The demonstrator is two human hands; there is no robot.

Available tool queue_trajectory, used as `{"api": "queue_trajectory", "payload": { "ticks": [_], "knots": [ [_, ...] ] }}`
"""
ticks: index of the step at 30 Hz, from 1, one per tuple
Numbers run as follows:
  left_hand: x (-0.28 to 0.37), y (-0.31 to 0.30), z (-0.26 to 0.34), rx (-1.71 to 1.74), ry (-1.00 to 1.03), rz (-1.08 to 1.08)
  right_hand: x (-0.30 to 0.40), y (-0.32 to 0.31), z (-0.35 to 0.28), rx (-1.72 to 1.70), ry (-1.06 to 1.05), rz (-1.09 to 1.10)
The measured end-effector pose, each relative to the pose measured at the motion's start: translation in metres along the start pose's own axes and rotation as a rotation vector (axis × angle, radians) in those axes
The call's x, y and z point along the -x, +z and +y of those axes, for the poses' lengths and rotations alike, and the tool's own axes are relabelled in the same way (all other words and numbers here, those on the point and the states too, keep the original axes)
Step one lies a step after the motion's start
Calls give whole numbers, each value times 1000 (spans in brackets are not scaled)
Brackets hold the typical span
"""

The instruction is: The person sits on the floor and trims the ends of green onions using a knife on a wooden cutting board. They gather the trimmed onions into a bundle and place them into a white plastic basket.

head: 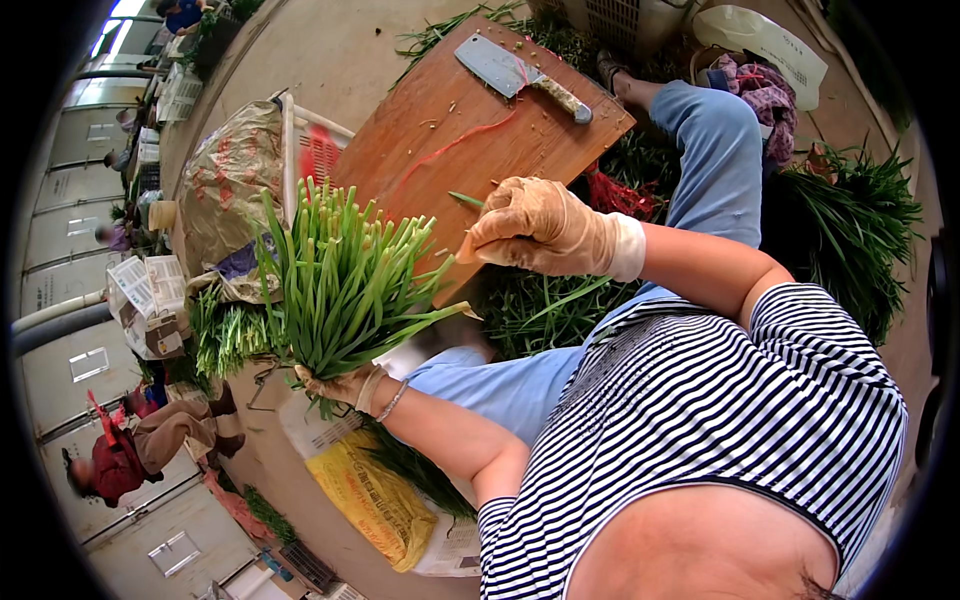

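Observation:
My left hand [341,384], in a thin glove, is closed around the leafy part of a bundle of green garlic chives [352,277], cut stem ends fanned upward. Just right of the bundle is my right hand [540,232] in a stained glove, thumb and fingers drawn together; no held thing shows clearly. A pale, withered leaf tip [465,309] sticks out from the bundle below it. Beyond the hands a wooden board [480,157] bears a cleaver [499,67] with a worn handle, a red plastic tie [457,139] and small plant scraps.
Loose leaves [525,315] lie below the board, beside red ties [619,196]. More greens [847,232] are piled at right. At left are a woven sack [232,180], a crate [322,154] and cut bundles [232,330]. A yellow sack [375,502] lies below. Another person [127,457] is farther left.

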State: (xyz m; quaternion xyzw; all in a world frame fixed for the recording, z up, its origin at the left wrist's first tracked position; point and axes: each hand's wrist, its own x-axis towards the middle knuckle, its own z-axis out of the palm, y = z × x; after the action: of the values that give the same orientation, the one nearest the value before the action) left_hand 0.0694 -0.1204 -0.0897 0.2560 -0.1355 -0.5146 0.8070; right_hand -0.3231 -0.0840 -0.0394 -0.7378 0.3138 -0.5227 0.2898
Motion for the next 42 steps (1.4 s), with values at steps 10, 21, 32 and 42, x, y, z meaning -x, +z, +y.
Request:
{"api": "queue_trajectory", "payload": {
  "ticks": [10, 21, 32, 42],
  "knots": [
    [-19, -37, 15, 443, -197, -292, -49, 39, -8, 602, -378, 11],
    [30, 32, 15, 209, 11, -6, 12, -26, 1, 247, 63, -555],
    [18, 17, -9, 167, -23, 44, 1, -52, 11, 33, 210, -211],
    [30, 43, -19, 79, -153, -200, -67, -47, -50, 46, -19, -253]
  ]
}}
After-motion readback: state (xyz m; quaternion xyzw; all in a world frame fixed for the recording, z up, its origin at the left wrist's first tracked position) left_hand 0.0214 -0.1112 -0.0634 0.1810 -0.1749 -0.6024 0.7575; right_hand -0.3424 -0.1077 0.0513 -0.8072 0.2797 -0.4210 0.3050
